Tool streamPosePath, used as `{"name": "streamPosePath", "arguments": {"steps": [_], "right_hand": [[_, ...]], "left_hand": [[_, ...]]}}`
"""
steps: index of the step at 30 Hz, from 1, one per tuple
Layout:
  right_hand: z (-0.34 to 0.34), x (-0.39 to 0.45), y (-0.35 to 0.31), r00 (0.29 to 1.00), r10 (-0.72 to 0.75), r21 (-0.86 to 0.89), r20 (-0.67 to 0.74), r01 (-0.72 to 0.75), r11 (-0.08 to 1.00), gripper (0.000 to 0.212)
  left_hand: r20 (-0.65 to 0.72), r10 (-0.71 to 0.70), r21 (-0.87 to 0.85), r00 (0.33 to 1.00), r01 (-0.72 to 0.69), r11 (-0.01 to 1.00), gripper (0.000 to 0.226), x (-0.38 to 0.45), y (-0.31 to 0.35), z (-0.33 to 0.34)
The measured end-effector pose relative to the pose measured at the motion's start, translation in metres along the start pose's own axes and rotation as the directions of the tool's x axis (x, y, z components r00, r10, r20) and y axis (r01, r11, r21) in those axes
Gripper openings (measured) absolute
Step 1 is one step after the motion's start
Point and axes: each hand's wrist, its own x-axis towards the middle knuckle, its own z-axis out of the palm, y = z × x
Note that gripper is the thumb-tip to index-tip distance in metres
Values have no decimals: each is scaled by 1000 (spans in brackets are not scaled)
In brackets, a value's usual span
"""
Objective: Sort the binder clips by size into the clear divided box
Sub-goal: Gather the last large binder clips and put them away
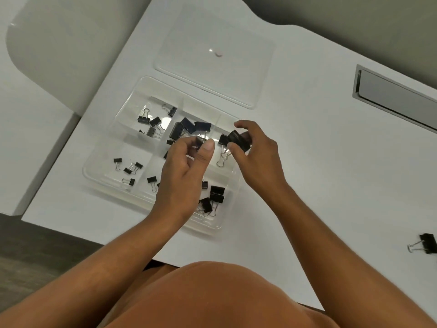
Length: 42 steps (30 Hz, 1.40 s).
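Observation:
The clear divided box [104, 176] lies on the white table, with black binder clips spread over its compartments. Small clips [128, 168] lie at its near left, medium ones [151, 124] at its far left, larger ones [189, 127] in the far middle, more [215, 197] at the near right. My right hand [255, 152] holds a large black clip [238, 139] over the far right compartment, its wire handles hanging down. My left hand [182, 171] hovers over the box's middle and pinches a clip [200, 140] between thumb and fingers.
The box's clear lid [212, 55] lies flat beyond the box. One large binder clip [425, 245] sits loose on the table at the near right. A metal cable hatch [397, 95] is set into the table's far right. The table edge runs left of the box.

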Motion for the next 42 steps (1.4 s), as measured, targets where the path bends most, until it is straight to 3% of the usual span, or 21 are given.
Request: {"name": "streamPosePath", "arguments": {"steps": [3,6,7,9,11,12,13,16,21,25,27,31,36,42], "right_hand": [[11,7,12,996,-44,-177,79,57,983,35],[13,-1,9,988,-153,-303,-34,136,943,28],[12,-7,5,981,-174,-259,-86,146,955,24],[8,-17,-3,995,-72,49,-64,76,996,22],[0,-26,-19,974,141,455,175,-208,866,27],[-5,-30,-26,938,183,550,294,-323,770,28],[-8,-32,-30,921,176,559,347,-354,750,25],[-11,-33,-31,975,134,409,179,-198,891,26],[-14,-12,-16,997,-11,187,-74,25,982,25],[-2,11,9,952,-262,-141,-159,240,960,27],[6,19,25,927,-349,-243,-136,311,919,29],[9,10,35,941,-337,-208,-38,322,924,35],[-21,-33,44,961,-228,36,-156,236,971,29],[-80,-85,104,945,-266,-123,-191,246,961,23]], "left_hand": [[4,8,27,1000,-9,1000,26,2,-1,-2],[7,37,70,999,-38,997,30,3,-5,-6],[9,46,80,999,-47,996,29,3,-7,-6],[18,72,109,997,-74,991,29,3,-9,-5],[30,141,229,990,-144,963,41,3,-13,-3],[46,184,305,982,-189,934,48,4,-15,-2],[65,222,365,973,-231,902,53,4,-17,1],[111,293,445,950,-311,840,64,4,-18,10],[87,259,481,962,-269,835,91,3,-22,19],[70,260,505,963,-259,823,85,-4,-26,23],[57,264,500,963,-257,827,82,-8,-27,26],[48,273,502,961,-260,825,76,-19,-27,41],[47,318,515,947,-296,804,70,-31,-26,67],[167,382,525,909,-410,746,63,-52,-24,137]]}}
